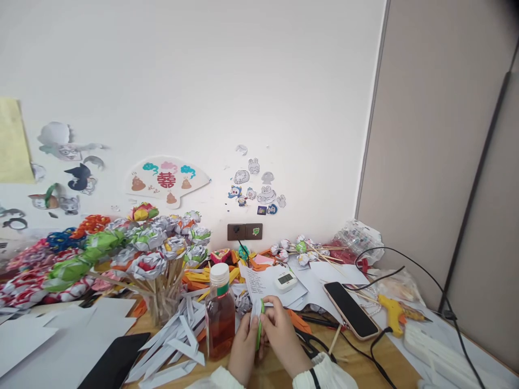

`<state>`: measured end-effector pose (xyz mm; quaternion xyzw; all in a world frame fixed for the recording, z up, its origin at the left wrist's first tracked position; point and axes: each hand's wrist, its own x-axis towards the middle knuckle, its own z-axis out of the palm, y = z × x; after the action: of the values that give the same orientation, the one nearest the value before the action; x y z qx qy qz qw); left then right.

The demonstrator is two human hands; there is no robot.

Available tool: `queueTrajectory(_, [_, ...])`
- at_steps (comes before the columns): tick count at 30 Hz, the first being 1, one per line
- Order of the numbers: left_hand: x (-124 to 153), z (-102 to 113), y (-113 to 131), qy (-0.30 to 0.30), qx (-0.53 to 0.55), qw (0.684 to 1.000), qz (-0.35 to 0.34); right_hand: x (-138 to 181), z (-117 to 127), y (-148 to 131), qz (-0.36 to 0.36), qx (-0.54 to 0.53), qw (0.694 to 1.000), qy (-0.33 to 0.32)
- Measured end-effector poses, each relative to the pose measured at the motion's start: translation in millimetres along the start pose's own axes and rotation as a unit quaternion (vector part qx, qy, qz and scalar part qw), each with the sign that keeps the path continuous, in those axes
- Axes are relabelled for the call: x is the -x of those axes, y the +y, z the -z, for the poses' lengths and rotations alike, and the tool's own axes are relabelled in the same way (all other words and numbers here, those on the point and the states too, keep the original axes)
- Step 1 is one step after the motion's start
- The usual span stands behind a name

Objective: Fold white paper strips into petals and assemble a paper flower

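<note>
Close together over the table's front, my left hand (pixel 244 346) and my right hand (pixel 280 332) pinch a narrow folded piece of green and white paper (pixel 259 329). Its green edge shows between the thumbs; the lower end is partly hidden by my fingers. Just left of my left hand stands a bottle of reddish-brown liquid (pixel 220 324) with a white cap. Black-handled scissors (pixel 314 341) lie to the right, partly behind my right wrist. A white digital timer (pixel 285 280) rests on papers beyond my hands.
Loose white paper strips (pixel 174 346) and a clear container of paper flowers (pixel 162 302) are on the left, near a black phone (pixel 115 362). A second phone (pixel 351 309), a yellow glue gun (pixel 392 313) and its black cord (pixel 379 356) lie right. Paper balls on sticks (pixel 301 247) lie behind.
</note>
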<state>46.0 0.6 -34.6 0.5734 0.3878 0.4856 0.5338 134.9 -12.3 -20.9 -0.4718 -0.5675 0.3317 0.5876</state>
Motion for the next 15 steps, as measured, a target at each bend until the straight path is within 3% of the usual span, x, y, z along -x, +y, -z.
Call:
queueTrajectory(8, [6.4, -3.6, 9.1, 0.043, 0.011, 0.999, -0.019, -5.5, 0.3, 5.2, -0.063, -0.054, 0.997, -0.003])
queueTrajectory(12, [8.4, -0.3, 13.3, 0.061, -0.013, 0.998, -0.006, -6.3, 1.8, 3.1, -0.056, -0.061, 0.997, 0.007])
queueTrajectory(15, [6.9, 0.8, 10.0, 0.038, -0.014, 0.999, 0.008, -4.0, 2.4, -1.3, -0.032, -0.027, 0.999, 0.016])
